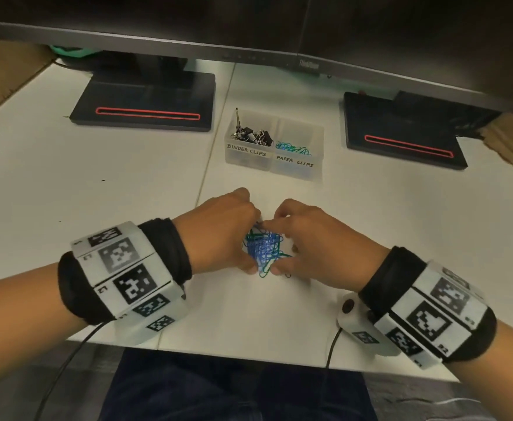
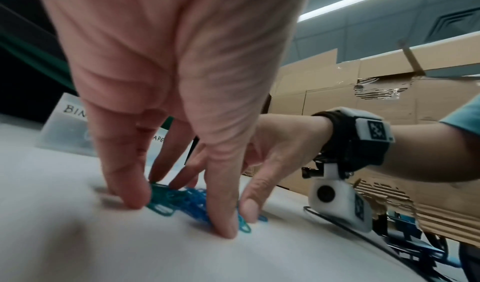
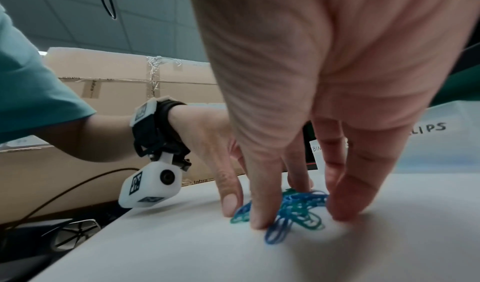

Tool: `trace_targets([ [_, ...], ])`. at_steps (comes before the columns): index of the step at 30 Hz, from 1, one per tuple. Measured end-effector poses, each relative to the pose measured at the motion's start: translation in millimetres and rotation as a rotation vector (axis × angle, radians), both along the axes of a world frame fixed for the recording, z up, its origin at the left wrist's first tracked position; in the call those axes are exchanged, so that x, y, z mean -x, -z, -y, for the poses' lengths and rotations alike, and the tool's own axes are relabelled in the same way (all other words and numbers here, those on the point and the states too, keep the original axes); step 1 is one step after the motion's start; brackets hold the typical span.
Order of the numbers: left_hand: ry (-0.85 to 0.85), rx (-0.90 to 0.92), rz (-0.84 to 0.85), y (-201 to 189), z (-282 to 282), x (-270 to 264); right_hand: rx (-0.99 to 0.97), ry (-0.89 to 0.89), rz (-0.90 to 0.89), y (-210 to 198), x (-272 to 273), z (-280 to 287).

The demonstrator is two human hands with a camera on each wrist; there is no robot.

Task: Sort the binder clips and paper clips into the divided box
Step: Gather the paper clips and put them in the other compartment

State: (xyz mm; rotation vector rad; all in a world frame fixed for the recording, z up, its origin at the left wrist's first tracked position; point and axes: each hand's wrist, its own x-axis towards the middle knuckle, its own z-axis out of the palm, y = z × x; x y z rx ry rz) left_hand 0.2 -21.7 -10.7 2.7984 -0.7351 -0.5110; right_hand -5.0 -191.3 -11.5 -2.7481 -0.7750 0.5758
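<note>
A tangled pile of blue and green paper clips point(image 1: 264, 247) point(image 2: 187, 200) point(image 3: 298, 206) lies on the white desk point(image 1: 97, 183), in front of me. My left hand point(image 1: 234, 238) and right hand point(image 1: 297, 238) close on the pile from either side. Thumbs are on the near side and fingertips on the far side, touching the desk. The clear divided box point(image 1: 246, 161) stands just behind. Its left compartment, labelled BINDER CLIPS, holds black binder clips point(image 1: 252, 135). The right compartment, labelled PAPER CLIPS, holds several paper clips point(image 1: 293, 147).
Two black monitor stands point(image 1: 143, 104) point(image 1: 401, 132) flank the box, with the monitors' lower edge point(image 1: 249, 50) overhanging the back of the desk. Cardboard walls point(image 2: 389, 102) point(image 3: 116, 77) stand at both sides. The desk's front edge point(image 1: 249, 357) is close to my wrists.
</note>
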Motion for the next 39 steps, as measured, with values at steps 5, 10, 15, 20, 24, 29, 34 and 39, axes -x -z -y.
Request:
trace_targets([
  [5, -0.053, 0.043, 0.026, 4.4, 8.0, -6.6, -0.027, 0.045, 0.050, 2.7, -4.4, -8.6],
  [10, -0.116, 0.133, 0.030, 8.3, 9.9, -9.1, -0.104, 0.122, 0.062, 2.8, -7.7, -12.3],
  [15, -0.147, 0.145, -0.014, 8.3, 12.3, -14.7, -0.121, 0.202, 0.062, 4.9, -10.4, -10.5],
  [20, -0.157, 0.156, -0.035, 5.4, 12.7, -18.3, -0.109, 0.187, 0.060, 3.5, -10.9, -11.7],
  [24, -0.183, 0.198, -0.039, 3.6, 12.5, -21.3, -0.144, 0.186, 0.063, -1.8, -14.9, -6.9],
  [29, -0.195, 0.237, -0.023, 1.9, 12.0, -26.6, -0.139, 0.163, 0.069, -5.7, -18.4, 2.7],
  [34, -0.225, 0.284, 0.008, -5.4, 3.9, -35.4, -0.199, 0.281, 0.069, -8.2, -24.1, 20.6],
  [39, -0.258, 0.357, -0.001, -33.2, 3.3, -46.6, -0.343, 0.415, -0.031, -7.5, -25.8, 31.8],
])
